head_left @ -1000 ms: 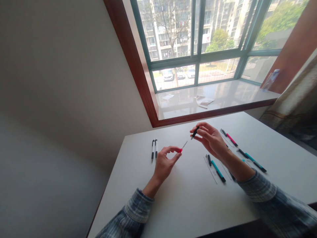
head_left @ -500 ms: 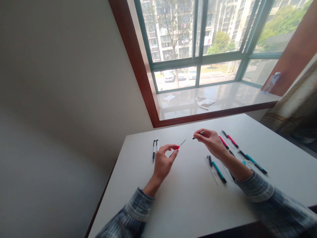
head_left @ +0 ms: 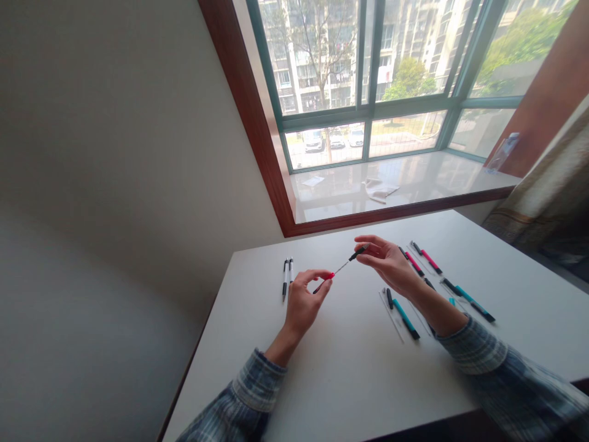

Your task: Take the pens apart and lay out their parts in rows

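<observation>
My left hand [head_left: 304, 301] is raised over the white table [head_left: 350, 368] and pinches a red pen body [head_left: 327, 277] between thumb and forefinger. A thin refill [head_left: 341, 267] sticks out of it toward the upper right. My right hand [head_left: 389, 264] pinches a small black pen tip piece [head_left: 358, 252] at the far end of that refill, the other fingers spread. The two parts line up between my hands.
Two black-and-white pens [head_left: 287, 276] lie side by side at the left. Pink pens [head_left: 426, 258] and teal pens [head_left: 405, 316] with loose refills lie at the right, beside and under my right forearm. Behind the table run a glossy window sill [head_left: 396, 184] and a curtain [head_left: 547, 184].
My right hand has come down and left, bringing the black tip piece onto the end of the refill. My left hand has stayed almost still with the red body.
</observation>
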A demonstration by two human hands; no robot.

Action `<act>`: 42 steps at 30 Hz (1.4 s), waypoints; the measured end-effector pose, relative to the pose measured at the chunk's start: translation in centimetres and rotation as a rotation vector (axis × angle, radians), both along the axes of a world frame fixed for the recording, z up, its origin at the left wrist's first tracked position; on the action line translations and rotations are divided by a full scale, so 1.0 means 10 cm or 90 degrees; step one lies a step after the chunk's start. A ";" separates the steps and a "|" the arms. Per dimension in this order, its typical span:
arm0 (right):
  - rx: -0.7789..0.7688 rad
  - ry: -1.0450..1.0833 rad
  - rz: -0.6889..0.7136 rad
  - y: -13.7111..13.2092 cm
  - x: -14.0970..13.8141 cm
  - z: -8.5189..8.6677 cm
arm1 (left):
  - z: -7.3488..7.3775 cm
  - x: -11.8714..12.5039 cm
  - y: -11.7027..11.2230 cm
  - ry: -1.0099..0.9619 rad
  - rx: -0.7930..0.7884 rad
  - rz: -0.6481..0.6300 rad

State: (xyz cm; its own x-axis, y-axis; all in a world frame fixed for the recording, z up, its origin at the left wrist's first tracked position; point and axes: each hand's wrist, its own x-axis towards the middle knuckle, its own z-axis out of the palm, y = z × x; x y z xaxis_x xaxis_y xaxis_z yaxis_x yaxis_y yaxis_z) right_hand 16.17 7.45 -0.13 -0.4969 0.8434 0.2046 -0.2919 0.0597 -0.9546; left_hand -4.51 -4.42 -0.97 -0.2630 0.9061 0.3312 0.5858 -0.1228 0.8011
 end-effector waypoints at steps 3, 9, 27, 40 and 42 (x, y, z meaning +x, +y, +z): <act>-0.002 -0.001 0.009 0.00 0.00 -0.01 | 0.01 0.01 0.00 0.000 0.001 -0.003; 0.010 -0.012 0.010 0.00 -0.03 -0.06 | 0.03 0.02 -0.01 0.004 -0.001 -0.007; 0.079 -0.057 0.106 -0.10 -0.14 -0.06 | 0.09 0.03 -0.02 0.021 0.018 -0.037; 0.126 -0.147 0.074 -0.08 -0.12 -0.09 | 0.09 0.01 0.00 0.026 0.025 -0.030; 0.175 -0.196 0.044 -0.09 -0.11 -0.07 | 0.09 0.00 0.00 0.026 0.027 -0.030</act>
